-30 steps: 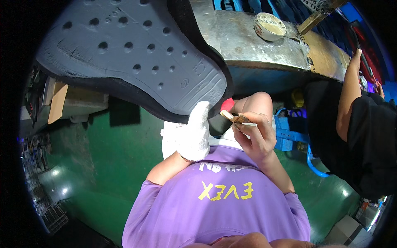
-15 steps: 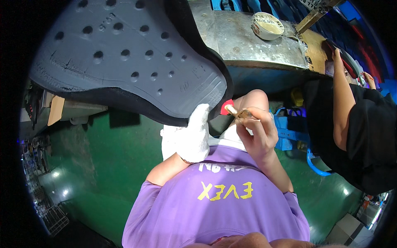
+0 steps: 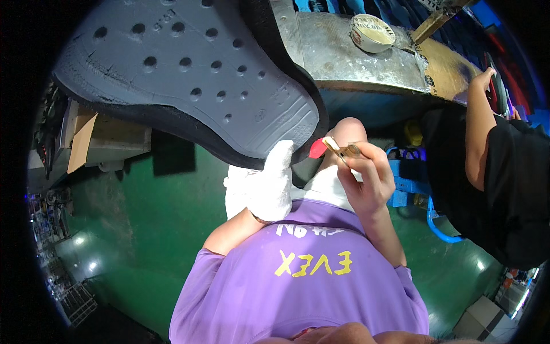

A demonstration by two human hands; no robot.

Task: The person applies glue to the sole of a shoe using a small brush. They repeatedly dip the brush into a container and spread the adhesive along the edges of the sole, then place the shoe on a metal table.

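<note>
A grey shoe sole with rows of round dimples and a black edge fills the upper left, close to the camera. My left hand, in a white glove, is closed on its narrow end, with the thumb on the grey face and the other fingers hidden beneath. My bare right hand pinches a small slim brass-coloured tool with a pale end. At that end, beside the sole's black edge, is a red flat tip. Whether the red tip touches the sole, I cannot tell.
Ahead, a worn metal bench carries a pale round tub and a cardboard sheet. At right sits a co-worker in black, near a blue metal frame. An open carton stands at left above the green floor.
The sole has shifted slightly right and tilted in my left hand. My right hand has moved a little right with the tool, whose angle has changed. The co-worker's hand has moved too.
</note>
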